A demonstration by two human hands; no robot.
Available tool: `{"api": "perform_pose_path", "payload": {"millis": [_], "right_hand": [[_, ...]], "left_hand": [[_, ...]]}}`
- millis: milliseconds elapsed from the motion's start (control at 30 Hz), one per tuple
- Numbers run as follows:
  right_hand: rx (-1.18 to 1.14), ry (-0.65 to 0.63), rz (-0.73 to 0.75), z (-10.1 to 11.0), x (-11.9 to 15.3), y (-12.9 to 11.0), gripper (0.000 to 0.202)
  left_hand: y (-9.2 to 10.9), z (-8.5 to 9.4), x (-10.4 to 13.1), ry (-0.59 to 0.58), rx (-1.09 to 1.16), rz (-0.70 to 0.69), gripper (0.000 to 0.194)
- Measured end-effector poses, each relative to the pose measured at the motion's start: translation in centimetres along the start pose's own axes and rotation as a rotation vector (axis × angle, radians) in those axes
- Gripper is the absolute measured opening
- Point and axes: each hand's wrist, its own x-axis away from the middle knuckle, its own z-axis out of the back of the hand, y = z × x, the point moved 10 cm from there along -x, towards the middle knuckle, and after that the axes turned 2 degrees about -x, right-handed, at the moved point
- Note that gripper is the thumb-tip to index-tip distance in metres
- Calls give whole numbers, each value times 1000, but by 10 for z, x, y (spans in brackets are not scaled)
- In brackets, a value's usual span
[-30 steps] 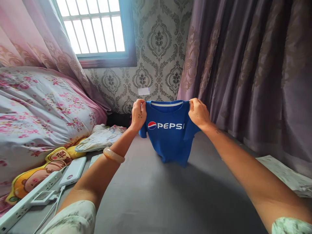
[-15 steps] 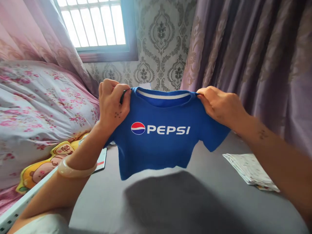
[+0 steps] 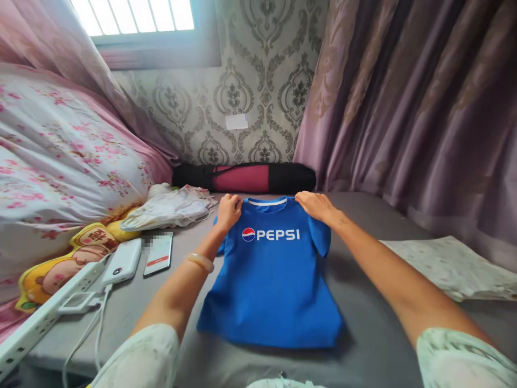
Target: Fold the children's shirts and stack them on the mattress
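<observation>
A blue T-shirt [image 3: 270,291] with a white PEPSI print and a round red, white and blue logo stretches out over the grey bed sheet, front side up. Its neckline faces away from me and its hem lies toward me. My left hand [image 3: 230,211] pinches the left shoulder beside the collar. At the other shoulder, my right hand [image 3: 315,206] is closed on the fabric in the same way. The short sleeves hang down outside both hands. Whether the shirt's upper part touches the sheet, I cannot tell.
Folded pale printed cloth [image 3: 448,264] lies at the right. On the left are a phone [image 3: 159,257], a white power bank [image 3: 122,261] with cables, a power strip [image 3: 48,318] and crumpled white clothes [image 3: 169,209]. A black and pink rolled bag [image 3: 242,178] rests against the wall.
Both hands have lowered the shirt from up in front of me and moved it away, down to the bed. Its body is now spread out long, and my view has tilted downward.
</observation>
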Motion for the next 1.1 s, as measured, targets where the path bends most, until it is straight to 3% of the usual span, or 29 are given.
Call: {"api": "perform_pose_path", "payload": {"millis": [100, 267, 600, 1000, 1100], "right_hand": [[49, -41, -53, -50, -2, -1, 36], [56, -74, -92, -96, -7, 4, 42], [105, -123, -41, -131, -32, 25, 39], [53, -217, -52, -166, -70, 44, 38], [5, -223, -53, -175, -73, 43, 37]], "left_hand": [[-7, -39, 17, -40, -63, 56, 27], [-8, -67, 26, -87, -161, 52, 35], [-10, -104, 6, -126, -259, -42, 39], [-19, -145, -24, -190, -237, -16, 35], [-28, -159, -23, -277, -235, 1, 32]]}}
